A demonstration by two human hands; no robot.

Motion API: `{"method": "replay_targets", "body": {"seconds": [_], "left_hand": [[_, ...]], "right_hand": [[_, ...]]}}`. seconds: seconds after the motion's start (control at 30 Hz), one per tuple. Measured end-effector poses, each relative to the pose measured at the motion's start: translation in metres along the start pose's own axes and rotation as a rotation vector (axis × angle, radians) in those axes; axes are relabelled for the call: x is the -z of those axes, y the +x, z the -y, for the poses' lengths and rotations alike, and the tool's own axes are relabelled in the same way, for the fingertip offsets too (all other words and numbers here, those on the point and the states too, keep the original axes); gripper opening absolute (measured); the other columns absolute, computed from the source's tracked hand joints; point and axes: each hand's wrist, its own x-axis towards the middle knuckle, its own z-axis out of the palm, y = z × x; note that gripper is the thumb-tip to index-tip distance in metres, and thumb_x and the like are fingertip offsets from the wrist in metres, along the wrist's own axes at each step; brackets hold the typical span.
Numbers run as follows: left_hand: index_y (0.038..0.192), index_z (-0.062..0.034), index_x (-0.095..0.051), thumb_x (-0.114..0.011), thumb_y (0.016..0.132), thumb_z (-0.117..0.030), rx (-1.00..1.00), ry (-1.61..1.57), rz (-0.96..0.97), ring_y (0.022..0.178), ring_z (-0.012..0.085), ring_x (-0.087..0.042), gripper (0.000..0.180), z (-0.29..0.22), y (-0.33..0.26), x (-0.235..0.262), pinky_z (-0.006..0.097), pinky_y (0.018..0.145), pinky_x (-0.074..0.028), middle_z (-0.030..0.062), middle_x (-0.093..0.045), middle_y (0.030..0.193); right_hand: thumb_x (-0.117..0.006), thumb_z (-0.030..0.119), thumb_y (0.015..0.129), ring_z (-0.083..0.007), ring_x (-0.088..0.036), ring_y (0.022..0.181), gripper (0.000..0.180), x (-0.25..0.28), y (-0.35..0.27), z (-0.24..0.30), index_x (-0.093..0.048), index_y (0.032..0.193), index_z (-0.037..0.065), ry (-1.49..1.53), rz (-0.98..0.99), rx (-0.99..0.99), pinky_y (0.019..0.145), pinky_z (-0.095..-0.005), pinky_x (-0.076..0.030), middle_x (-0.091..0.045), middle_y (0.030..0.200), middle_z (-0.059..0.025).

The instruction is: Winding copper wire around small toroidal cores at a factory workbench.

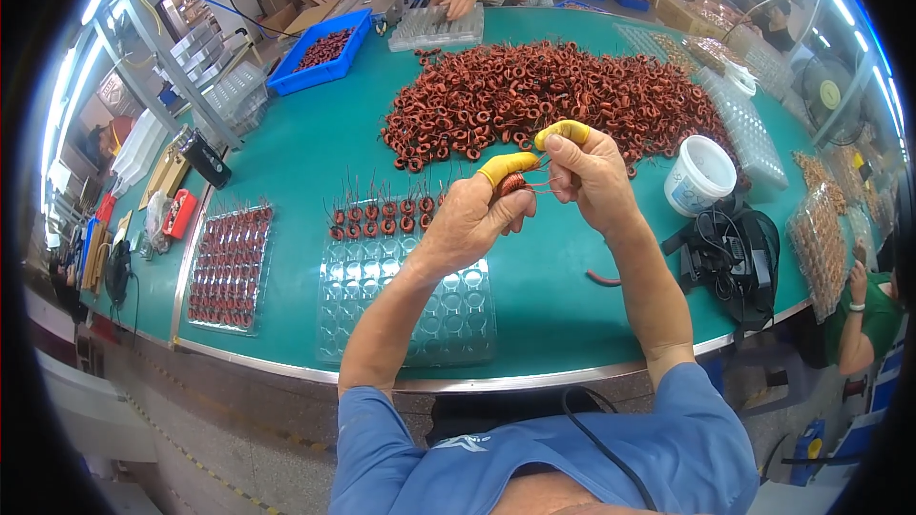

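Note:
Between the thumb and the yellow-covered index finger of my left hand (pixel 460 221) is a wire-wound ring coil (pixel 512 184) with reddish copper windings. My right hand (pixel 593 176), also with a yellow finger cover, pinches the coil's thin wire leads (pixel 542 181) just to the right of it. Below my left hand lies a clear plastic tray (pixel 377 300) with round pockets; coils with upright leads fill its far rows. Beyond both hands spreads a large heap of similar coils (pixel 553 91). My left hand hides part of the tray and the coil.
On the left, another clear tray (pixel 229 272) holds many coils. A blue bin (pixel 324 48) of coils stands at the far left. To the right are a white bucket (pixel 699 176) and a black bag (pixel 735 257). Across the green table (pixel 563 324), a person's hands work over a tray (pixel 434 30).

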Motion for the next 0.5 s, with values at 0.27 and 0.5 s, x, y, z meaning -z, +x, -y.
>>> {"method": "replay_targets", "body": {"seconds": [0.27, 0.5], "left_hand": [[0.117, -0.0019, -0.052, -0.049, 0.099, -0.017, -0.011, -0.405, -0.148, 0.056, 0.012, -0.053, 0.024, 0.003, -0.002, -0.009, 0.025, 0.051, -0.045, 0.0045, -0.055, 0.071], [0.116, -0.0029, -0.052, -0.05, 0.099, -0.02, 0.062, -0.652, -0.197, 0.055, 0.0142, -0.054, 0.024, 0.004, 0.0, -0.012, 0.026, 0.049, -0.045, 0.0067, -0.056, 0.072]], "right_hand": [[-0.064, 0.017, 0.093, -0.0089, -0.055, 0.052, 0.019, -0.012, -0.008, -0.008, -0.064, 0.1, 0.0, -0.324, -0.029, 0.412, 0.046, -0.0217, -0.041, -0.06, 0.062, -0.0023], [-0.065, 0.015, 0.092, -0.0059, -0.056, 0.055, 0.017, -0.018, -0.008, -0.015, -0.065, 0.099, 0.0, -0.327, -0.116, 0.423, 0.048, -0.0196, -0.041, -0.062, 0.064, -0.0005]]}}
